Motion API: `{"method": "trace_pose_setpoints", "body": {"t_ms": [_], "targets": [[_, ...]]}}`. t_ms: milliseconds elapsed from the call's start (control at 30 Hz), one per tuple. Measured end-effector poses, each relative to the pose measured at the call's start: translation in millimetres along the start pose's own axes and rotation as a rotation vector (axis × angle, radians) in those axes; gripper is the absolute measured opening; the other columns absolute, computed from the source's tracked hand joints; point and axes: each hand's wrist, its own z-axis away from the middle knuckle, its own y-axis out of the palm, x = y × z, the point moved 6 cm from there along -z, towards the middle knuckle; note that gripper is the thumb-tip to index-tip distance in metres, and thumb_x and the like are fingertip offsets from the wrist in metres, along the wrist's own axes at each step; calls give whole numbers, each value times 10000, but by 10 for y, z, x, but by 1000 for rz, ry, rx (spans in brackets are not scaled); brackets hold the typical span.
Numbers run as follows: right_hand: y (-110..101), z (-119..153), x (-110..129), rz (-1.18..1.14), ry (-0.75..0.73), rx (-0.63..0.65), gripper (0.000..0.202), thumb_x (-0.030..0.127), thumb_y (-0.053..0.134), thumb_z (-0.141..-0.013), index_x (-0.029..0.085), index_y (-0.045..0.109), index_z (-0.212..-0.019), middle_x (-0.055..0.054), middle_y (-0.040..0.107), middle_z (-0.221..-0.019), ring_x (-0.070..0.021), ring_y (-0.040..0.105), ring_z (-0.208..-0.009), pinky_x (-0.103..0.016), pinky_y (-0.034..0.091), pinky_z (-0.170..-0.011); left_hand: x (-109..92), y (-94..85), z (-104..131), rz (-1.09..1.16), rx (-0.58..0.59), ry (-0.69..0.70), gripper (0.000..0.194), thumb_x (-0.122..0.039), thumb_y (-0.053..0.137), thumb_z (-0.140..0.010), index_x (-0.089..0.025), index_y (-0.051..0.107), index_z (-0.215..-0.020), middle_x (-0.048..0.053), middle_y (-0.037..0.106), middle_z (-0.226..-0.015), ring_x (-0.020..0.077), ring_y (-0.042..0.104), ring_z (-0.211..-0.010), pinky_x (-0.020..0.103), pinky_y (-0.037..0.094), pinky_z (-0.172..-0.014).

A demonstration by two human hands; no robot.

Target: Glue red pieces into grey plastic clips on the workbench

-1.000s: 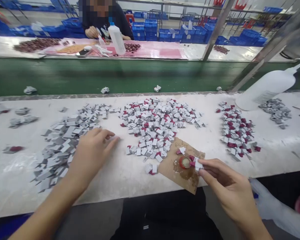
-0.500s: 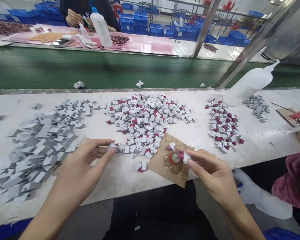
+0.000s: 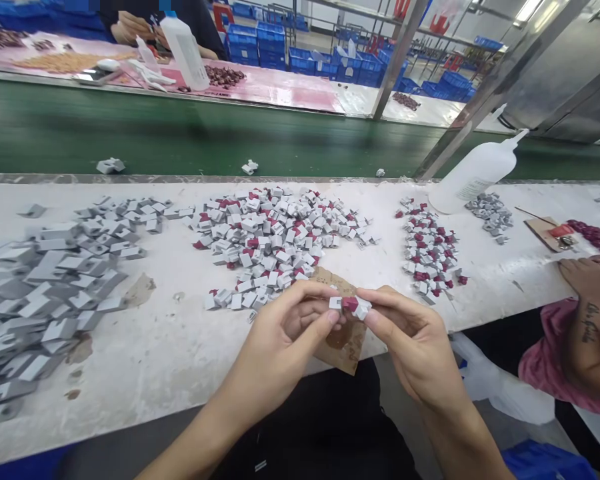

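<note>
My left hand (image 3: pixel 285 333) and my right hand (image 3: pixel 410 337) meet above a brown cardboard scrap (image 3: pixel 347 347) near the table's front edge. Between their fingertips they pinch a small grey and dark-red part (image 3: pixel 350 305): the left fingers press a grey piece against its left end, the right fingers hold its right end. Just behind my hands lies a big pile of assembled grey and red parts (image 3: pixel 275 233). Plain grey pieces (image 3: pixel 55 280) are spread at the left.
A smaller grey and red pile (image 3: pixel 427 243) and a tilted white squeeze bottle (image 3: pixel 473 173) lie at the right. A co-worker's hand (image 3: pixel 587 287) in a pink sleeve rests at the right edge. Behind the white table (image 3: pixel 180 347) runs a green conveyor (image 3: pixel 205 140); another person works beyond it.
My left hand left the grey pile at the left, picked up a grey piece and came to the middle. My right hand lifted its part off the cardboard to meet it.
</note>
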Motion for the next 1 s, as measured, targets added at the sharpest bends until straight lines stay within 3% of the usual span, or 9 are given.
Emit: {"method": "trace_pose_setpoints", "body": {"t_ms": [300, 533, 667, 733, 800, 900, 1000], "targets": [[-26, -15, 177, 126, -43, 49, 208, 250, 880, -1044, 355, 966, -1201, -55, 872, -1050, -220, 881, -972, -287, 747, -856, 95, 43, -40, 19, 53, -30, 172, -387, 832, -1064, -252, 831, -1171, 47, 856, -1023, 215, 853, -972, 289, 732, -902], [12, -43, 149, 133, -14, 91, 194, 258, 906, -1028, 349, 971, -1186, -56, 866, -1029, -203, 879, -952, -260, 733, -837, 49, 75, -49, -24, 82, 7, 145, -371, 803, -1080, -263, 840, -1170, 43, 856, -1074, 216, 854, -995, 282, 724, -883], [100, -186, 178, 92, 87, 209, 160, 351, 926, -1017, 350, 964, -1172, -47, 885, -1058, -233, 896, -947, -329, 755, -849, 35, -39, -81, -89, 76, -5, 183, -444, 763, -1110, -282, 792, -1192, 35, 840, -1054, 215, 855, -983, 290, 720, -888], [178, -414, 226, 252, 124, 306, 197, 436, 912, -1022, 349, 953, -1194, -46, 899, -1101, -250, 895, -967, -378, 760, -858, 23, -148, -98, -169, 58, -33, 240, -481, 744, -1112, -305, 750, -1274, 33, 825, -1041, 224, 849, -932, 307, 719, -825], [207, -828, 313, 548, 84, 309, 251, 483, 878, -1044, 351, 936, -1249, -46, 902, -1146, -248, 873, -954, -415, 755, -866, -39, -284, -111, -322, 11, -21, 274, -484, 738, -1098, -324, 747, -1321, 37, 816, -1063, 234, 836, -922, 319, 705, -783], [150, -1715, 458, 911, -31, 100, 304, 387, 701, -1166, 313, 875, -1404, -85, 879, -1277, -256, 833, -980, -479, 724, -947, -209, -485, -112, -578, -104, 50, 216, -474, 728, -1073, -326, 809, -1209, 41, 809, -1057, 239, 800, -930, 322, 666, -769], [86, -2546, 477, 1082, -101, -53, 338, 179, 666, -1151, 213, 824, -1447, -159, 802, -1447, -297, 795, -1213, -567, 595, -1211, -369, -595, -104, -679, -171, 79, 176, -448, 706, -1058, -309, 804, -1105, 33, 794, -1014, 231, 768, -893, 319, 629, -720]]}}
